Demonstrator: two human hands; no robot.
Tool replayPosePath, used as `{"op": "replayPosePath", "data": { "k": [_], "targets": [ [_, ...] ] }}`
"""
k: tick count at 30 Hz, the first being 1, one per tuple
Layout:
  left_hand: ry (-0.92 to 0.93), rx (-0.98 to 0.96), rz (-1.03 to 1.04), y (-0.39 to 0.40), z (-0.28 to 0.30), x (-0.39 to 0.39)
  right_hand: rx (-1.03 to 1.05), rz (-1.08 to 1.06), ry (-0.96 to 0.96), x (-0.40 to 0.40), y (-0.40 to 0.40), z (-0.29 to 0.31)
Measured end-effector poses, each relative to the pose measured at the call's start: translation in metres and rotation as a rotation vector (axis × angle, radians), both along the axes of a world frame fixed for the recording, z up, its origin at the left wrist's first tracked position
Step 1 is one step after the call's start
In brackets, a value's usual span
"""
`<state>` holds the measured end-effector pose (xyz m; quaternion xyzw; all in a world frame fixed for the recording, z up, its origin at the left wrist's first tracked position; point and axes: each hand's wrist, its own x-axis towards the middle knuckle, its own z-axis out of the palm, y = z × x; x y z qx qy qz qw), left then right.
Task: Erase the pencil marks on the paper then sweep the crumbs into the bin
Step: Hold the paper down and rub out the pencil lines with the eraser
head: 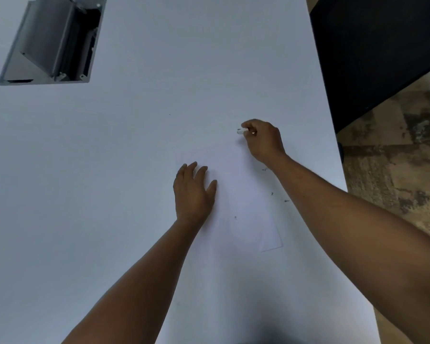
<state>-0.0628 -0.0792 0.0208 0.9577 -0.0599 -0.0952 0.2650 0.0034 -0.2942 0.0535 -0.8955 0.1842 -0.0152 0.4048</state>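
Note:
A white sheet of paper point(243, 202) lies on the white table, hard to tell from it; its near right corner shows clearly. My left hand point(193, 192) rests flat on the paper's left side, fingers straight. My right hand point(263, 140) is at the paper's far right end and pinches a small white eraser point(241, 131) between thumb and fingers. A few dark eraser crumbs point(272, 193) lie on the table and paper next to my right forearm. No pencil marks are plain to see.
A grey metal cable hatch point(52, 43) with its lid up is set into the white table point(109, 170) at the far left. The table's right edge runs close to my right arm. Beyond it are patterned floor point(402, 170) and a dark panel point(372, 45).

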Motion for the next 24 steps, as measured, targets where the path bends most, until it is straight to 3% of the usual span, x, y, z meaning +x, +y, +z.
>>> {"op": "replayPosePath", "data": {
  "k": [10,16,20,24],
  "targets": [
    [0.056,0.125,-0.151,0.017,-0.014,0.035,-0.279,0.173,0.056,0.054,0.003,-0.032],
    [0.078,0.157,-0.185,0.017,-0.014,0.05,-0.376,0.17,0.0,0.058,0.005,-0.05],
    [0.064,0.15,-0.188,0.018,-0.016,0.049,-0.352,0.137,-0.005,0.057,0.007,-0.052],
    [0.065,0.157,-0.199,0.02,-0.016,0.049,-0.167,-0.061,-0.133,0.028,0.02,-0.045]
  ]
}}
